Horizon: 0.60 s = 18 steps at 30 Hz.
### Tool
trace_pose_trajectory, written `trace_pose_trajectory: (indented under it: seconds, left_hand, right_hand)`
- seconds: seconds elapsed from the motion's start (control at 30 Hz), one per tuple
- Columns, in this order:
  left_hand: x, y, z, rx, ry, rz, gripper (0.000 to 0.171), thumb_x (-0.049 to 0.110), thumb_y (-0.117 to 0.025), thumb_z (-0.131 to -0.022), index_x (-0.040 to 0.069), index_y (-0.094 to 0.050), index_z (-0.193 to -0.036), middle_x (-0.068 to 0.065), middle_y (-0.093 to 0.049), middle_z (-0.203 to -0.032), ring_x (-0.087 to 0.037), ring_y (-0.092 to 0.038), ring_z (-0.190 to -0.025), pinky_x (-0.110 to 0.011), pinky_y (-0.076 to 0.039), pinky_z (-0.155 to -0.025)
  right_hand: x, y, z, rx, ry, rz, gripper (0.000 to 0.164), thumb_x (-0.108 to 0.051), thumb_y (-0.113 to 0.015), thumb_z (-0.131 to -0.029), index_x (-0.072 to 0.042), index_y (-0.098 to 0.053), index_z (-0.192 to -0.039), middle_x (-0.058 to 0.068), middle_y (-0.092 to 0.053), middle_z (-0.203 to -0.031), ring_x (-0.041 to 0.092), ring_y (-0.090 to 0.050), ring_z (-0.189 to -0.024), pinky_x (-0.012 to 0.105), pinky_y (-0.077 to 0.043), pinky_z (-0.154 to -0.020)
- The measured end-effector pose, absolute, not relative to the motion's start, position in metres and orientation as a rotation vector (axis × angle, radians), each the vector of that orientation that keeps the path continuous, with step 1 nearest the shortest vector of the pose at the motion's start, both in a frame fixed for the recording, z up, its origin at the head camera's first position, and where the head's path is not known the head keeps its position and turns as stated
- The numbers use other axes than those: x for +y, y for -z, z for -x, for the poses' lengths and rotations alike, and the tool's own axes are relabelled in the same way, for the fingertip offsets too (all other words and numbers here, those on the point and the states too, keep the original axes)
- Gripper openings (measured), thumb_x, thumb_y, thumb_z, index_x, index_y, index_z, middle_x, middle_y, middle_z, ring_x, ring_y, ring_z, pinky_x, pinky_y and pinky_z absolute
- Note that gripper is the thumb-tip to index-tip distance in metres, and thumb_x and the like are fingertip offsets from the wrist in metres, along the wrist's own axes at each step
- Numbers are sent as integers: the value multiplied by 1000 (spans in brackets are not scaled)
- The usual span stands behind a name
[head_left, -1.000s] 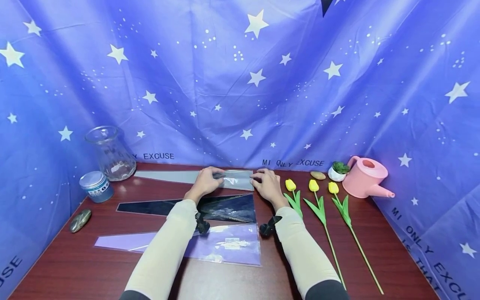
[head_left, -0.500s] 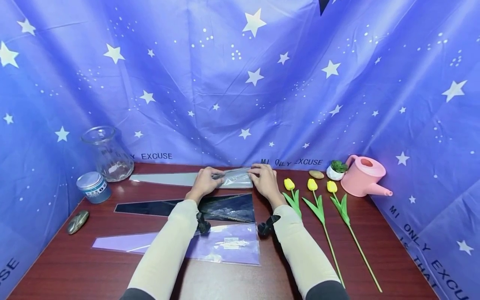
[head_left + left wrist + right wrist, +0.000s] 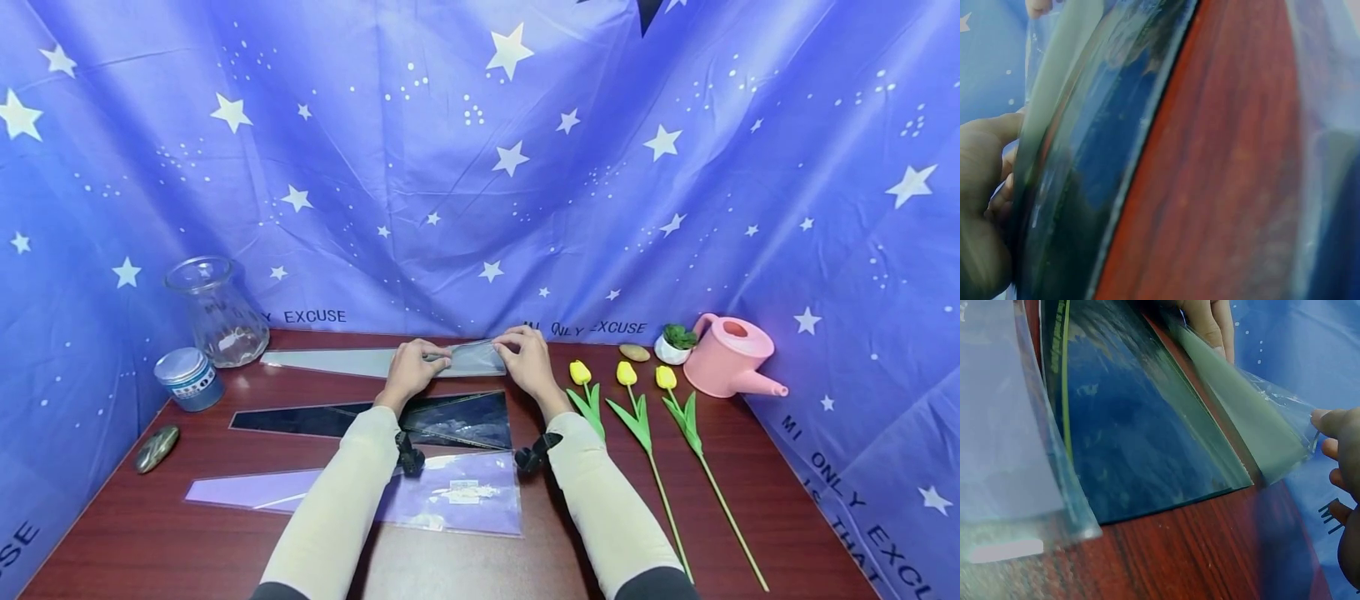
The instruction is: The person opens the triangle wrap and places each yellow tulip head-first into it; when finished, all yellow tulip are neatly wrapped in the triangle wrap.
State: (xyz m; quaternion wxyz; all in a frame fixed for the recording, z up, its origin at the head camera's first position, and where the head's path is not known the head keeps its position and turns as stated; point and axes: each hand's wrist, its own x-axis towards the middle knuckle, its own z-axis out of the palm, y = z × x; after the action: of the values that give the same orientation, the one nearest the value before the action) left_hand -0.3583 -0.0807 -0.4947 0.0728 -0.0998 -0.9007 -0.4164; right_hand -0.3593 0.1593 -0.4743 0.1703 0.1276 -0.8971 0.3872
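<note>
A long tapered grey flower sleeve [image 3: 352, 360] with a clear film front lies at the back of the table. My left hand [image 3: 411, 368] pinches its upper film near the middle. My right hand [image 3: 527, 360] pinches the film by the wide right end, its thumb [image 3: 1329, 422] at the edge in the right wrist view. The wide end is lifted a little. Just in front lies a black flower sleeve [image 3: 468, 417], and nearer still a purple flower sleeve [image 3: 420, 496] with a small white label. My left forearm partly covers both.
On the left stand a glass vase [image 3: 225, 321] and a blue jar [image 3: 189, 380], with a dark stone [image 3: 157, 450] in front. On the right lie three yellow tulips [image 3: 626, 375]. Behind them are a tan stone [image 3: 634, 353], a potted succulent [image 3: 677, 343] and a pink watering can [image 3: 729, 358].
My right hand has moved slightly up and left, raising the film at the grey sleeve's wide end. My left hand stays about in place. The other things have not moved.
</note>
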Motion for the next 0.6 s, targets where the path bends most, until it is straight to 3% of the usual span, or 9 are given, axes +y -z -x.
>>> trace_pose_trajectory:
  seconds: [0.17,0.4,0.5,0.6]
  left_hand:
    - [-79,498,358,-2665,1264,241,16,29,-77,-94,20,-84,-105,-6,-76,-120,-29,-67,-117,-50,-52,-103]
    - [-78,498,356,-2646,1312,179,15,30,-78,-93,21,-85,-103,-5,-77,-119,-30,-68,-116,-50,-53,-102]
    - [-79,499,357,-2646,1304,169,16,32,-79,-93,21,-85,-102,-5,-77,-120,-30,-68,-117,-49,-53,-102]
    - [-79,499,358,-2655,1297,151,18,34,-78,-93,22,-85,-103,-4,-77,-121,-29,-67,-119,-48,-52,-103]
  right_hand:
    - [158,473,357,-2569,-1145,-353,19,-21,-71,-99,-10,-81,-109,11,-68,-122,33,-56,-124,54,-41,-111]
    - [163,464,345,-2483,-1201,-409,21,-11,-74,-95,-5,-79,-114,14,-71,-112,30,-69,-102,45,-57,-92]
    - [176,454,332,-2455,-1216,-413,24,-10,-75,-93,-5,-77,-116,14,-74,-109,30,-73,-99,44,-59,-92]
    - [197,448,311,-2465,-1246,-366,25,-12,-76,-93,-8,-76,-118,11,-76,-104,24,-73,-94,34,-59,-86]
